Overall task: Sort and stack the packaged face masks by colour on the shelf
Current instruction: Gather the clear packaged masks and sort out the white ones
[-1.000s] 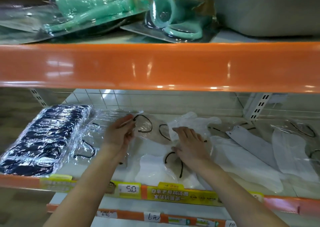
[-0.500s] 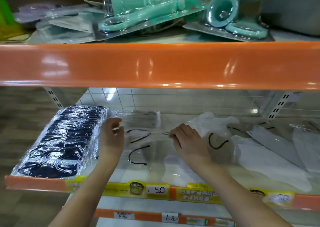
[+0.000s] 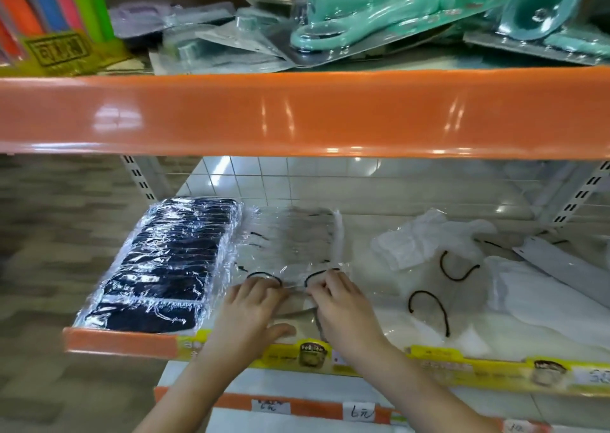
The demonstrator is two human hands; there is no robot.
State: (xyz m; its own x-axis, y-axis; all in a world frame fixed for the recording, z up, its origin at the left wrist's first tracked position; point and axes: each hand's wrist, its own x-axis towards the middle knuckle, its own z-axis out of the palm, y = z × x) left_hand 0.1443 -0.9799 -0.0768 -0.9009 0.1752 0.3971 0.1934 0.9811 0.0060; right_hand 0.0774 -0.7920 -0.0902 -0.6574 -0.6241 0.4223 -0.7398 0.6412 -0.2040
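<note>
We are squaring the clear-packed mask stack [image 3: 290,251] beside the dark mask row [image 3: 171,264] on the shelf [image 3: 118,337]; left hand [image 3: 254,304] and right hand [image 3: 340,304] pinch its front edge (fingers curled). Next, we judge, the loose white masks [image 3: 528,287] need gathering.

The orange beam [image 3: 297,115] of the upper shelf is hanging low over the masks' shelf [image 3: 122,338], leaving an open slot from the front. A wire grid [image 3: 297,181] is closing the back. The dark mask stack [image 3: 165,267] is filling the left end, loose white masks [image 3: 528,287] are crowding the right, and bare shelf is showing between them near the front.
</note>
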